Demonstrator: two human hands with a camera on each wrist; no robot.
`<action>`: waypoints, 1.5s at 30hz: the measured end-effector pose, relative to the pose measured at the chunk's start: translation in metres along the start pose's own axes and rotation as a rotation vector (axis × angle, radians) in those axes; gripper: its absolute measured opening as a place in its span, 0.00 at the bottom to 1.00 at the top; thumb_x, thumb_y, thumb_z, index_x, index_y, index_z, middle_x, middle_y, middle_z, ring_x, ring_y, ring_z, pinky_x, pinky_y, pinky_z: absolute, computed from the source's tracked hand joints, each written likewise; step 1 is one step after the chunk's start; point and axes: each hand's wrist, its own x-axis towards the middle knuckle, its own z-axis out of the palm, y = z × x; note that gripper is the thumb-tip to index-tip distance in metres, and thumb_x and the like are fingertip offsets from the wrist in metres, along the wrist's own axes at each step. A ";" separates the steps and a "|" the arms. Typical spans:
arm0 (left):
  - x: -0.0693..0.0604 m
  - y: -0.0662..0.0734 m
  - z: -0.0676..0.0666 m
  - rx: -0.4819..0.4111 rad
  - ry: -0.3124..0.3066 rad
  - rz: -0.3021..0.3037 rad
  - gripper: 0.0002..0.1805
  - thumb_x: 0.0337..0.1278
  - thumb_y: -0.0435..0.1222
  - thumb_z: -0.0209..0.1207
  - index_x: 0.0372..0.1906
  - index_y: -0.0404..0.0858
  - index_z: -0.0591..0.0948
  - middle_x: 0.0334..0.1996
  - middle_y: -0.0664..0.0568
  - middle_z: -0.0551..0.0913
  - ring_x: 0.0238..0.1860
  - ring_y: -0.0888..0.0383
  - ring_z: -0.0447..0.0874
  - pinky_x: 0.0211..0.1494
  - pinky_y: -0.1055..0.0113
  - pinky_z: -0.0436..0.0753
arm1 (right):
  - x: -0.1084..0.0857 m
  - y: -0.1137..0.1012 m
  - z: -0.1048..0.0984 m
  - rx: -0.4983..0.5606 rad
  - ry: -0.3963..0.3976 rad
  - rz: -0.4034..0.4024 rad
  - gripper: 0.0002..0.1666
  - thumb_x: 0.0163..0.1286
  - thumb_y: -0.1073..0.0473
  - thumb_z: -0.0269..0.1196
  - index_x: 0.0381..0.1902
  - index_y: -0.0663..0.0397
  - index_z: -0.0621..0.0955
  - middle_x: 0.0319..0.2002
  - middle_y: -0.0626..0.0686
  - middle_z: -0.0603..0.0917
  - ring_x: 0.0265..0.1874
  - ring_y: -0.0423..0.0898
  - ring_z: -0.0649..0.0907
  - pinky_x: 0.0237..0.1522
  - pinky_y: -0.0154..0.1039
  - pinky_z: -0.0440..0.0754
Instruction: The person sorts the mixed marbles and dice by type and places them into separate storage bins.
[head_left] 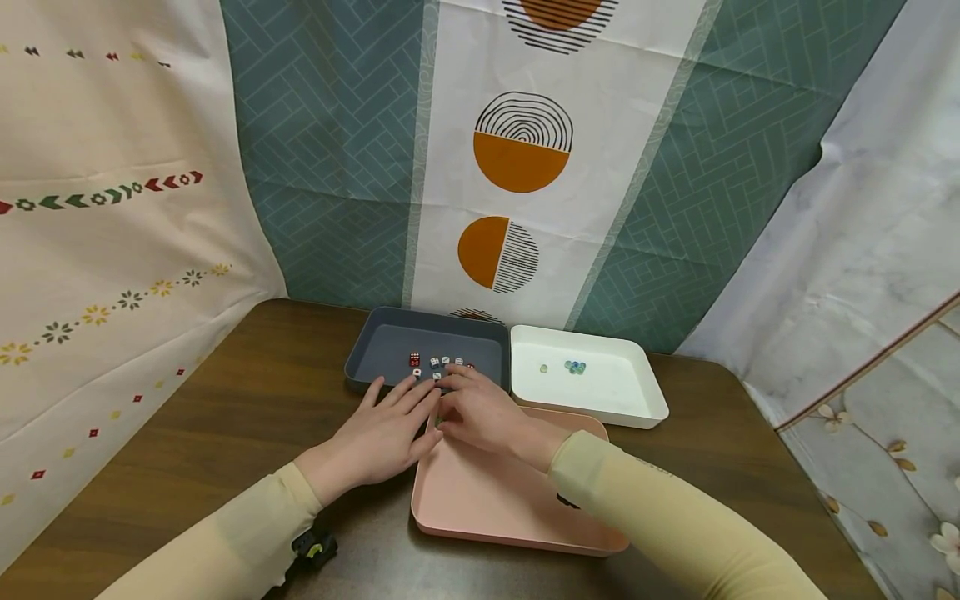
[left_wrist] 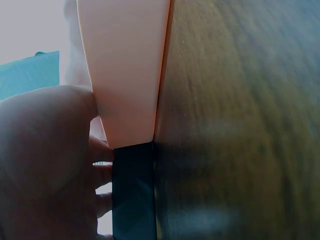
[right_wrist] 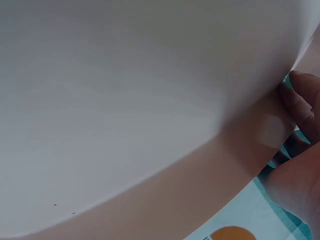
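Observation:
My left hand [head_left: 378, 437] lies with fingers spread and straight over the far left corner of the pink tray [head_left: 517, 500], its fingertips by the dark tray's near rim. In the left wrist view, the thumb and palm are against the pink tray's outer wall [left_wrist: 125, 65]. My right hand [head_left: 480, 408] reaches into that same corner with bent fingers. Thumb and forefinger pinch a small green piece [right_wrist: 286, 79], mostly hidden, so its kind cannot be made out.
Behind the hands stands a dark grey tray [head_left: 390, 346] with several red dice [head_left: 415, 359] and white dice [head_left: 446, 361]. Right of it, a white tray [head_left: 607, 392] holds several blue-green glass pieces [head_left: 576, 367] and a yellowish one [head_left: 543, 368]. All stand on a brown wooden table [head_left: 300, 383].

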 end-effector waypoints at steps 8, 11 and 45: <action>0.000 0.000 0.001 -0.002 0.002 0.004 0.38 0.88 0.57 0.49 0.86 0.38 0.67 0.86 0.44 0.64 0.87 0.39 0.55 0.83 0.27 0.50 | -0.004 0.001 -0.002 -0.004 -0.001 0.016 0.08 0.73 0.54 0.77 0.46 0.49 0.93 0.71 0.56 0.83 0.82 0.59 0.69 0.85 0.53 0.59; 0.000 0.000 0.000 0.002 0.003 0.006 0.38 0.88 0.57 0.49 0.87 0.38 0.66 0.86 0.44 0.64 0.87 0.39 0.55 0.83 0.27 0.50 | -0.006 0.002 -0.005 0.023 0.012 0.022 0.07 0.74 0.55 0.77 0.46 0.49 0.93 0.70 0.56 0.84 0.82 0.59 0.69 0.85 0.49 0.59; 0.000 0.001 0.000 -0.007 0.004 -0.003 0.38 0.87 0.56 0.51 0.86 0.38 0.67 0.86 0.43 0.63 0.87 0.38 0.55 0.83 0.27 0.50 | -0.076 0.047 -0.067 0.143 0.175 0.230 0.01 0.74 0.59 0.76 0.41 0.48 0.92 0.71 0.56 0.82 0.84 0.58 0.65 0.69 0.61 0.80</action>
